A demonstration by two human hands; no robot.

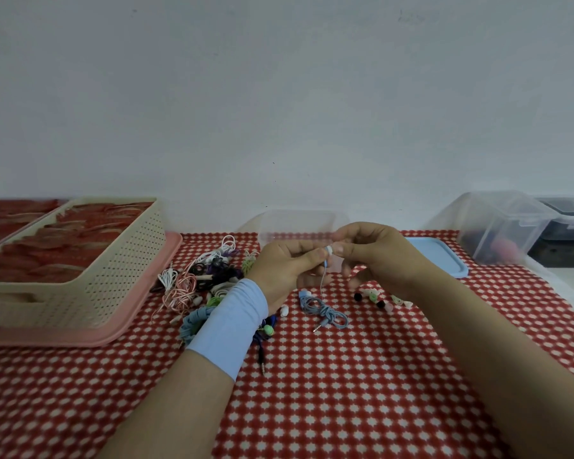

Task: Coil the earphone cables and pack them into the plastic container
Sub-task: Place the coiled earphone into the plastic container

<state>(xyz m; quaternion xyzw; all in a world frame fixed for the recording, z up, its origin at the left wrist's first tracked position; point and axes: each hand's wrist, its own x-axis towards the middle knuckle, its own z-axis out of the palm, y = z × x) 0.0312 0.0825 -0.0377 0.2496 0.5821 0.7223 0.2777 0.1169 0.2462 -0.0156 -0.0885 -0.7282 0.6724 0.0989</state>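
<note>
1. Fingers [313, 256] of the left hand [285, 270] and right hand [378, 256] meet, each pinching the white earbud [328, 250] of a blue earphone cable [325, 309].
2. The cable drops near-vertically from the pinch to a loose tangle on the worktop [345, 392] directly below, between both wrists, equally near either hand.
3. The clear plastic container [295, 221] stands just behind the hands.
</note>
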